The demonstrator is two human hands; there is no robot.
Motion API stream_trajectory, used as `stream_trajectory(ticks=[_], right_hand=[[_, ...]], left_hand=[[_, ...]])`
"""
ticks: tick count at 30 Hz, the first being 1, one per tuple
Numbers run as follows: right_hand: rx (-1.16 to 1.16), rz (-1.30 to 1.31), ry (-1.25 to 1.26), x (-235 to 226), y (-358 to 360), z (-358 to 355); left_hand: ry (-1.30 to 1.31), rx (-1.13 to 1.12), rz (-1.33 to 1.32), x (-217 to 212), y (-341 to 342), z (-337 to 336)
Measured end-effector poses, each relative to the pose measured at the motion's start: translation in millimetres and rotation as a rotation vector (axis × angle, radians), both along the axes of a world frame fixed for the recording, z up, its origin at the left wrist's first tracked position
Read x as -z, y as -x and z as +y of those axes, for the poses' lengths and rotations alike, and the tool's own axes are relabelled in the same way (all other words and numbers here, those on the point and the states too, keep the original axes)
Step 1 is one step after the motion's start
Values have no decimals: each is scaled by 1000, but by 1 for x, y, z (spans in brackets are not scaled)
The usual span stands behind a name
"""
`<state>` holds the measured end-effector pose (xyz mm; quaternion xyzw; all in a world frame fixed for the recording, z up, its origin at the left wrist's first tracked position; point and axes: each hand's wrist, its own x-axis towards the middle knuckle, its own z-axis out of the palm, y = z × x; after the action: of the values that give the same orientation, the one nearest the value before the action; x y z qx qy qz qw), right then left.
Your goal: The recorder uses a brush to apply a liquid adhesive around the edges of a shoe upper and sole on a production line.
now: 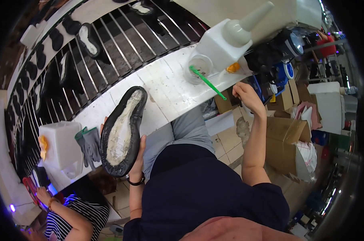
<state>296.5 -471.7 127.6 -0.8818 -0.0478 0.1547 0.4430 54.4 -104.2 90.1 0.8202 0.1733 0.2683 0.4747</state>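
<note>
My left hand (pixel 138 160) grips a black shoe upper (pixel 105 138) with its underside turned up, fingers along one side and thumb along the other. A pale, rough, whitish area (pixel 124 132) runs down the middle of that underside, ringed by the gathered black edge. At the right, my right hand (pixel 246 96) is closed in a loose fist near the table edge, with nothing visible in it. Just left of it, the handle of a green brush (pixel 209 83) slants out of a clear cup (pixel 196 76), apart from my fingers. A white squeeze bottle (pixel 222 44) with a long nozzle stands behind the cup.
A curved conveyor of metal bars (pixel 122 40) carries several black shoe parts beyond the white table (pixel 162 108). A white container (pixel 61 144) and grey gloves (pixel 88 146) lie left. A co-worker's hand (pixel 43 195) works lower left. Cardboard boxes (pixel 284 138) stand right.
</note>
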Motion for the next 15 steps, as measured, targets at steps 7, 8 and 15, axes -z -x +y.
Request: stream_trajectory(ticks=[7,8,15], right_hand=[[87,-7,253,34,-79,-18],[110,-78,316,42,-89,-14],[246,-393,196,77,-118,-21]], left_hand=[[-108,53,-22,-6,-7,-11],[-154,80,-31,-5,-7,-10],[-246,108,-78,-14,-15,-11]])
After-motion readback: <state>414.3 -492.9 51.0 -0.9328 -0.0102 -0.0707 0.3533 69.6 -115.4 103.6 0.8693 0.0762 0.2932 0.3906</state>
